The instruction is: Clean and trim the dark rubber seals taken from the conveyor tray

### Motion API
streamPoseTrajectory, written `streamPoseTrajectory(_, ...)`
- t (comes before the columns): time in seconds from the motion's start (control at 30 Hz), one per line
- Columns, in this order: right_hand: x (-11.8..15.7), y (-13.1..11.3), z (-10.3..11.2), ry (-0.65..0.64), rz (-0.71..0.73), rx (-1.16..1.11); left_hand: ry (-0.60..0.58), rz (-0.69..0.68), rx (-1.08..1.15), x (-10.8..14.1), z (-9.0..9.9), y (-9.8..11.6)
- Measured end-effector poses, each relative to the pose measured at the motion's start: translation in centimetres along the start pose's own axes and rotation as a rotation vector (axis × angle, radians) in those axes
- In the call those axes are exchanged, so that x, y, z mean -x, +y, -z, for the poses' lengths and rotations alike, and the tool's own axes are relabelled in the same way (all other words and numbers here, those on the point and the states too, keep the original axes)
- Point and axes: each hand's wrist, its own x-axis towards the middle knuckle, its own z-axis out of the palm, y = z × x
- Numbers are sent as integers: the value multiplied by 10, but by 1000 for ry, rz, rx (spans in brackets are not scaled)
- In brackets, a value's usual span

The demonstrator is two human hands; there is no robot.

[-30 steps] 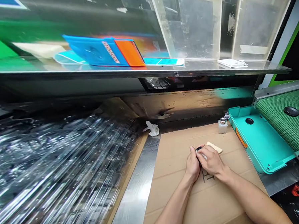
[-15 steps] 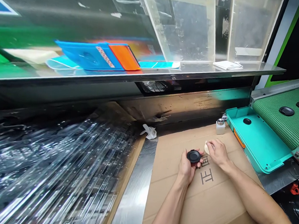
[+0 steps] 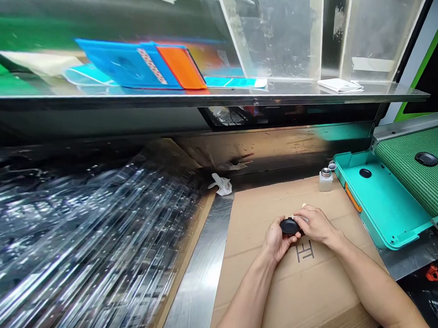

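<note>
A black round plastic lid (image 3: 289,226) is gripped at its edge by my left hand (image 3: 275,241), fingers closed around it, above the cardboard sheet. My right hand (image 3: 315,224) is closed on a small cream-coloured pad (image 3: 304,205), mostly hidden behind the fingers. Its fingertips meet the right rim of the lid. Under both hands lies the cardboard (image 3: 257,283), with dark printed characters partly covered by the hands.
Right of the cardboard stands a turquoise tray (image 3: 389,212) with a black disc (image 3: 365,173) inside. A small pump bottle (image 3: 326,180) sits beside it. Black discs (image 3: 426,158) lie on a green conveyor belt (image 3: 403,154). Clear plastic trays (image 3: 90,245) fill the left; a metal shelf (image 3: 281,91) runs above.
My right hand has moved left with the cream pad, from beside the black lid to its rim. The lid is tilted a little differently. The whole view has shifted slightly.
</note>
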Motion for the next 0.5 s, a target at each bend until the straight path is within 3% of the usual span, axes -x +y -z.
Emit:
streamPoseTrajectory(0.27,5,-6,0,-68,-39,335,64,-290,-365,-3,-1,-25)
streamPoseTrajectory(0.37,5,-8,-3,-31,1,317,71,-340,-438,-4,2,-28)
streamPoseTrajectory(0.5,4,-4,-5,5,28,252,27,-343,-378,-3,4,-24)
